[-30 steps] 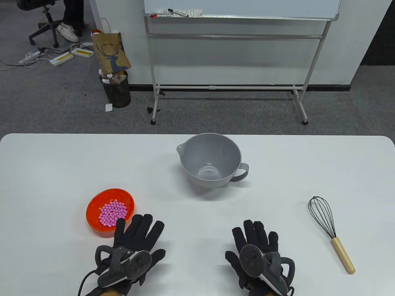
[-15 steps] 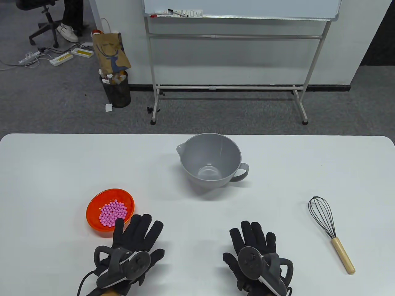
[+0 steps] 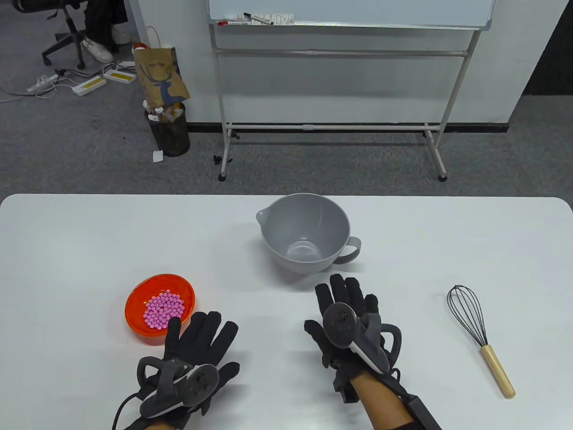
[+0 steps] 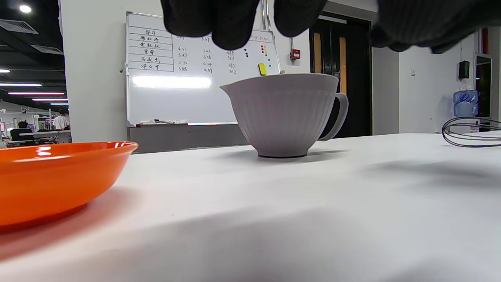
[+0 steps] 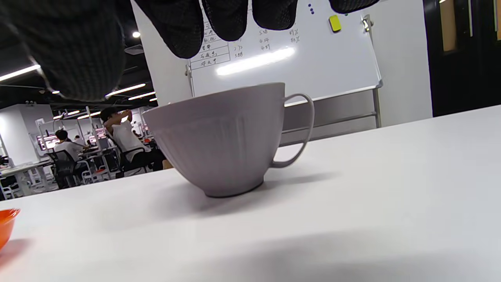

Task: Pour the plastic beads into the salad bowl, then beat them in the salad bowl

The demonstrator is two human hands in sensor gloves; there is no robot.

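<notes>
A grey salad bowl (image 3: 304,233) with a spout and a side handle stands empty mid-table; it also shows in the left wrist view (image 4: 283,113) and the right wrist view (image 5: 223,137). Pink plastic beads (image 3: 163,310) fill an orange dish (image 3: 136,298) at the front left, its rim (image 4: 58,168) close in the left wrist view. A black wire whisk (image 3: 479,336) with a wooden handle lies at the right. My left hand (image 3: 197,340) lies flat beside the dish, fingers straight, holding nothing. My right hand (image 3: 347,300) hovers just in front of the bowl, fingers extended, empty.
The white table (image 3: 89,242) runs to a far edge beyond the bowl. Behind it stand a whiteboard frame (image 3: 335,125) and a bin (image 3: 169,132) on the grey carpet. The whisk's wire loops (image 4: 469,131) show at the right in the left wrist view.
My right hand has lifted and moved forward and slightly left, toward the grey bowl. The left hand, dish, bowl and whisk have stayed put.
</notes>
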